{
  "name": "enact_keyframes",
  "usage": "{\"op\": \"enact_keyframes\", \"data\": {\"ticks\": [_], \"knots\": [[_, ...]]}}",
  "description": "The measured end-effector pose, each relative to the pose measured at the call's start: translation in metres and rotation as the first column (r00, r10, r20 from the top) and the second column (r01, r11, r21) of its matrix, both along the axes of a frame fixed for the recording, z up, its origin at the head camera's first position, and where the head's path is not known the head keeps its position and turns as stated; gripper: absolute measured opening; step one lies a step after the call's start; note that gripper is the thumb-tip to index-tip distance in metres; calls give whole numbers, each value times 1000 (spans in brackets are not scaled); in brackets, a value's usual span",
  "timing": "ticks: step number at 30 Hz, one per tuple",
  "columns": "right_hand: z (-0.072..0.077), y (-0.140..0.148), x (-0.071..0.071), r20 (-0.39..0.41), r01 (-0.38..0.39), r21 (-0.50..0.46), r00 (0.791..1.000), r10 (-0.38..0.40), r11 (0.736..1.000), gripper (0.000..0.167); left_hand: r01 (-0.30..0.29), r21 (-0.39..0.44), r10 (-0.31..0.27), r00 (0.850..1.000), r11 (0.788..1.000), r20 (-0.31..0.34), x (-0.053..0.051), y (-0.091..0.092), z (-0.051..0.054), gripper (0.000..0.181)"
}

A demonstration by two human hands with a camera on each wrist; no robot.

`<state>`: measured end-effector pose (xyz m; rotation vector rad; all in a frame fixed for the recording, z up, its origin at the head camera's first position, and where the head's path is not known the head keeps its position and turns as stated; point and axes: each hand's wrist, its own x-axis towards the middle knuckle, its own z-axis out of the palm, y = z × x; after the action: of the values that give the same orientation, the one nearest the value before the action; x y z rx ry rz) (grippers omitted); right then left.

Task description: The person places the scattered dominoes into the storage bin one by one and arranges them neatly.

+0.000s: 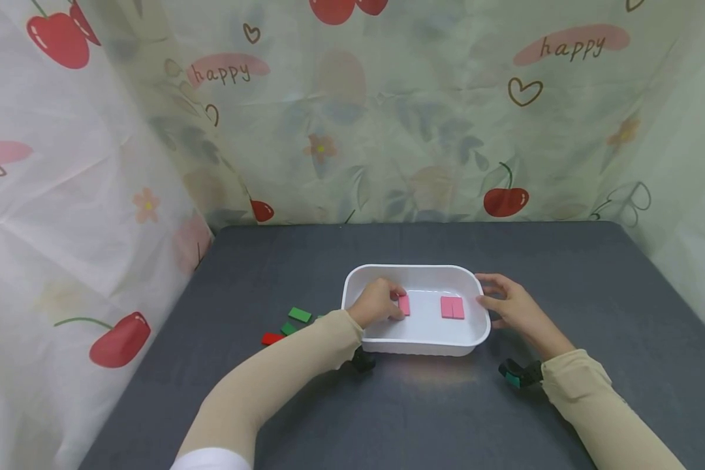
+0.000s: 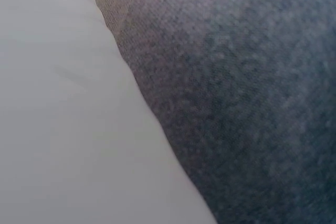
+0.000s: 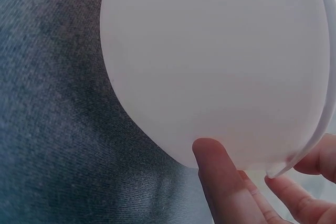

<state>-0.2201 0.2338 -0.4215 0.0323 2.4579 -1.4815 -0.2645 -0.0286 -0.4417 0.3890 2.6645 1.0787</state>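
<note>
A white tray (image 1: 423,341) stands on the dark table, two pink tiles (image 1: 452,307) lying side by side in its right part. Reaching over the tray's left side, my left hand (image 1: 377,303) pinches another pink tile (image 1: 404,305) between thumb and fingers at the tray floor. My right hand (image 1: 514,307) touches the tray's right end with its fingertips, the fingers loosely bent around the rim. The right wrist view shows that hand (image 3: 236,198) against the tray wall (image 3: 210,66). In the left wrist view only the tray's outer wall (image 2: 79,119) shows, no fingers.
Left of the tray, on the table (image 1: 411,418), lie green tiles (image 1: 300,314) and a red tile (image 1: 272,339), partly hidden by the left sleeve. A patterned curtain (image 1: 388,130) hangs behind the table and along both sides.
</note>
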Motion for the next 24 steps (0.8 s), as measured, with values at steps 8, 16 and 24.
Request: {"op": "enact_keyframes", "data": {"ticks": [8,16,24], "knots": [[0,0,0,0,-3,5,1000,3,1000,61,-13,11,13,1000,1000,26,2,0,2,42],[0,1,0,-3,2,9,1000,-2,1000,59,-30,37,28,998,999,58,2,0,4,45],[1,0,0,-7,-2,5,1000,2,1000,60,-80,135,59,987,988,152,2,-9,9,50]]}}
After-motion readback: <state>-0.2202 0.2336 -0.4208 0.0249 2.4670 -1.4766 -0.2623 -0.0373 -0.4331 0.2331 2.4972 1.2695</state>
